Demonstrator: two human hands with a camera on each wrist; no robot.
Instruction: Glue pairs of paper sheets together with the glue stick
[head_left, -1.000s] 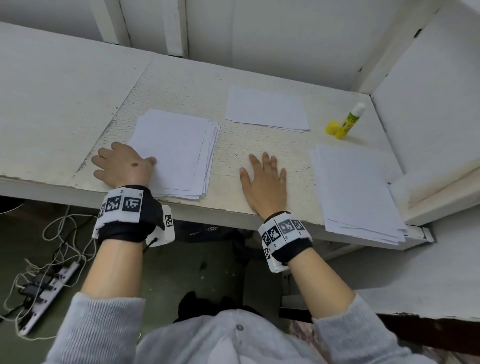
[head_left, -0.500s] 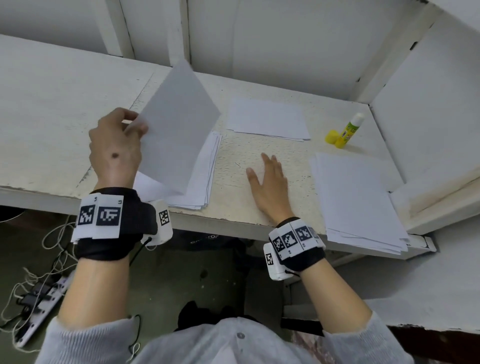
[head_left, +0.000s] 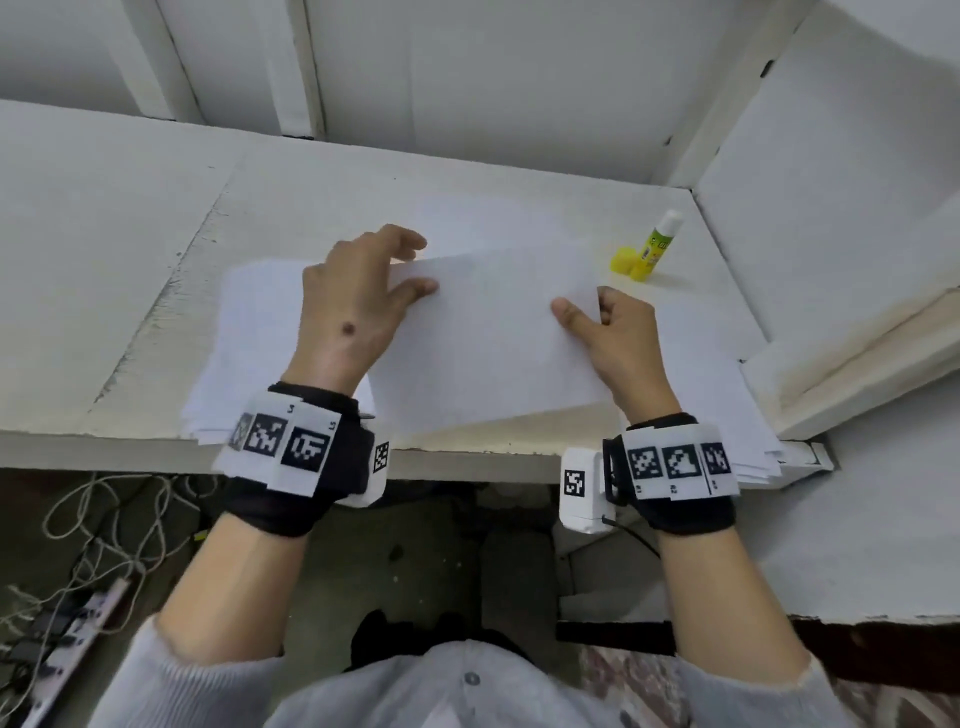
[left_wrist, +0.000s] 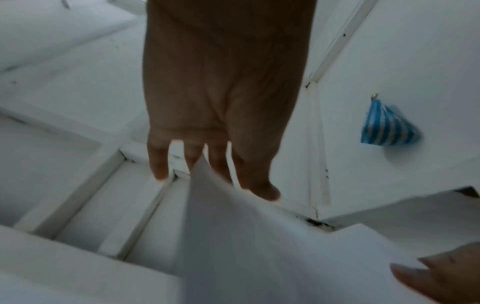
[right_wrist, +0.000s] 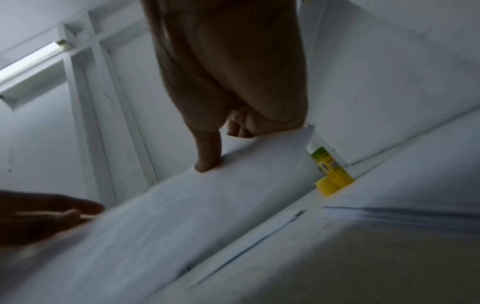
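From the head camera, a single paper sheet (head_left: 488, 338) is held over the middle of the white worktop (head_left: 130, 249), between both hands. The left hand (head_left: 358, 306) grasps the sheet's left edge, thumb on top and fingers (head_left: 405, 241) reaching over its far corner. The right hand (head_left: 618, 338) pinches the right edge, thumb on top and the other fingers curled below. The sheet hides the worktop behind it. Left of the sheet lies a paper stack (head_left: 249, 343), partly covered by the left hand and wrist. Right of the sheet a second paper stack (head_left: 727, 410) reaches the worktop's front edge. Beyond the sheet's right far corner lies the glue stick (head_left: 655, 244), uncapped, with its yellow cap (head_left: 622, 260) just beside its base, both near the side wall. Below the worktop's edge, cables and a power strip (head_left: 67, 654) lie on the floor.

From the left wrist camera, the left hand (left_wrist: 221, 92) has the sheet (left_wrist: 259, 246) rising between its fingers (left_wrist: 158, 162), the view blurred. A blue striped bag (left_wrist: 387, 127) hangs on the wall beyond the sheet.

From the right wrist camera, the right hand (right_wrist: 233, 82) presses its thumb onto the sheet (right_wrist: 207, 205), fingers folded under the edge. The glue stick (right_wrist: 330, 166) and cap (right_wrist: 327, 187) lie just past the sheet's corner.
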